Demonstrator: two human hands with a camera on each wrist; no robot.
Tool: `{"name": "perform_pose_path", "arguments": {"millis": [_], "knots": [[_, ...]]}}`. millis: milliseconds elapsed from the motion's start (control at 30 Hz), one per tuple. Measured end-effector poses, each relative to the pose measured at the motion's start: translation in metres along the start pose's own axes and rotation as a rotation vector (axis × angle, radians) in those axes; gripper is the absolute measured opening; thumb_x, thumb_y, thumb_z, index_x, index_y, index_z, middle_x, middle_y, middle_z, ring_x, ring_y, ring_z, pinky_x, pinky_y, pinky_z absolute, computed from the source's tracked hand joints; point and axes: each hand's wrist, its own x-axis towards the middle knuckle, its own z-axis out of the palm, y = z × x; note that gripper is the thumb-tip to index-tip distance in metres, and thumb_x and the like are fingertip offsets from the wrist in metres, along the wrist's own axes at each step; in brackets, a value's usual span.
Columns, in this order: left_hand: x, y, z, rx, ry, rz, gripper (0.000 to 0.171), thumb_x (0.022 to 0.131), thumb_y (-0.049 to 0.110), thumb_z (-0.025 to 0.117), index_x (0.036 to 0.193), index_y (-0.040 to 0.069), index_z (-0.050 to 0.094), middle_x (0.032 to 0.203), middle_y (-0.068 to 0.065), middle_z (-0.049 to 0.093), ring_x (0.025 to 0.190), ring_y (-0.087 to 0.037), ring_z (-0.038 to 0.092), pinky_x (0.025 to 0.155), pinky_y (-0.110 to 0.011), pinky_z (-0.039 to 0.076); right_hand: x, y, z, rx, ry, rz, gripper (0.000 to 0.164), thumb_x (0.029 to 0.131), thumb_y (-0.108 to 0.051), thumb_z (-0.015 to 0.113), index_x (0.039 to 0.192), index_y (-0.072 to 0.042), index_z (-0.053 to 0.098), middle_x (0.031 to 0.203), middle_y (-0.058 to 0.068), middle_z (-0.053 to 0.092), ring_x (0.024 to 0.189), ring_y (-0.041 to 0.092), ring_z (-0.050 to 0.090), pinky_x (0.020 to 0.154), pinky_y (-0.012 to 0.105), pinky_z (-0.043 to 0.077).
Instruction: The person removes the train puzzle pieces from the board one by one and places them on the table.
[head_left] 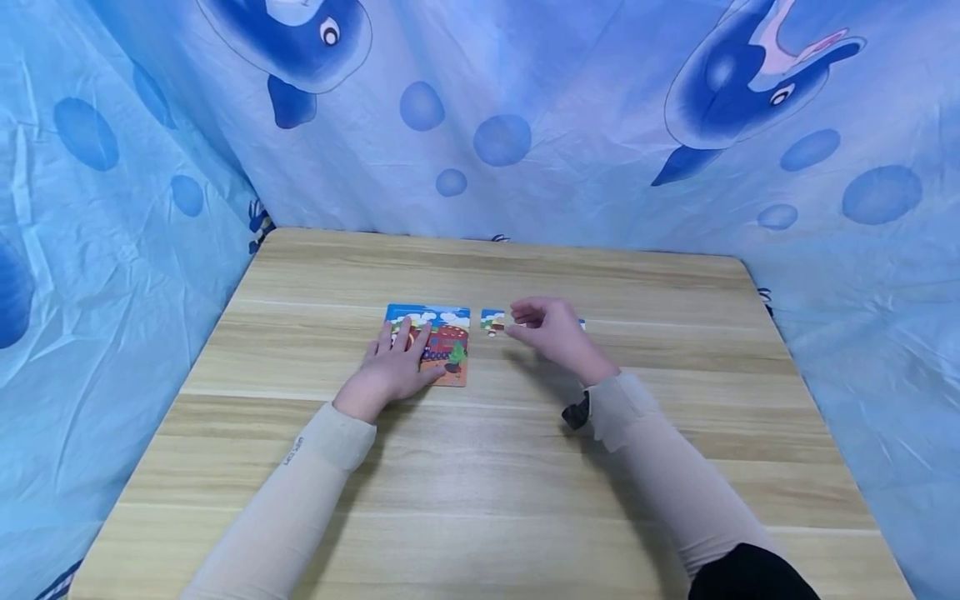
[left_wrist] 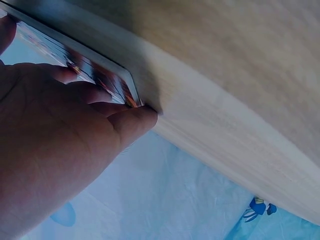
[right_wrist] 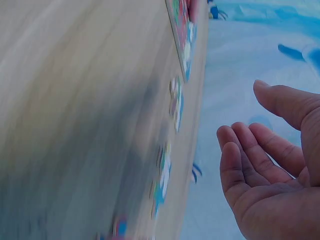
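Note:
A colourful picture puzzle (head_left: 450,333), showing a red vehicle, a green tree and clouds, lies flat on the wooden table. On its left part rests my left hand (head_left: 392,371), palm down with the fingers spread. In the left wrist view the left thumb (left_wrist: 135,122) lies at the puzzle's corner. My right hand (head_left: 555,333) hovers to the right of the puzzle, fingers loosely bent and nothing between them. A small jigsaw piece (head_left: 492,322) lies between the puzzle and this hand. More loose pieces (right_wrist: 164,175) show in the right wrist view, partly hidden under the hand in the head view.
The wooden table (head_left: 465,500) has rounded back corners. Behind it and along both sides hangs a blue curtain (head_left: 570,192) printed with dolphins and bubbles. A dark object (head_left: 576,412) sits at the right sleeve's cuff.

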Motion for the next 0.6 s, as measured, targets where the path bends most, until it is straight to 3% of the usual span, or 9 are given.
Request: {"name": "perform_pose_path", "arguments": {"millis": [367,600], "knots": [[0.001,0.001,-0.001,0.002,0.005,0.003,0.087,0.103,0.062,0.044,0.165,0.014,0.008,0.167,-0.023,-0.002,0.149,-0.05,-0.007,0.116,-0.065,0.009,0.01,-0.017,0.032,-0.012,-0.072,-0.024,0.042,0.094,-0.021,0.078,0.129,-0.001,0.068,0.122,0.015,0.068,0.109,0.026,0.065,0.091,0.039,0.052],[0.001,0.0,-0.001,-0.008,0.003,-0.002,0.09,0.102,0.062,0.046,0.165,0.012,0.007,0.167,-0.022,-0.001,0.149,-0.048,-0.006,0.117,-0.063,0.009,0.016,-0.014,0.045,-0.034,-0.079,-0.012,0.044,0.093,-0.018,0.079,0.131,-0.001,0.066,0.121,0.012,0.069,0.107,0.024,0.064,0.091,0.036,0.053]]}}
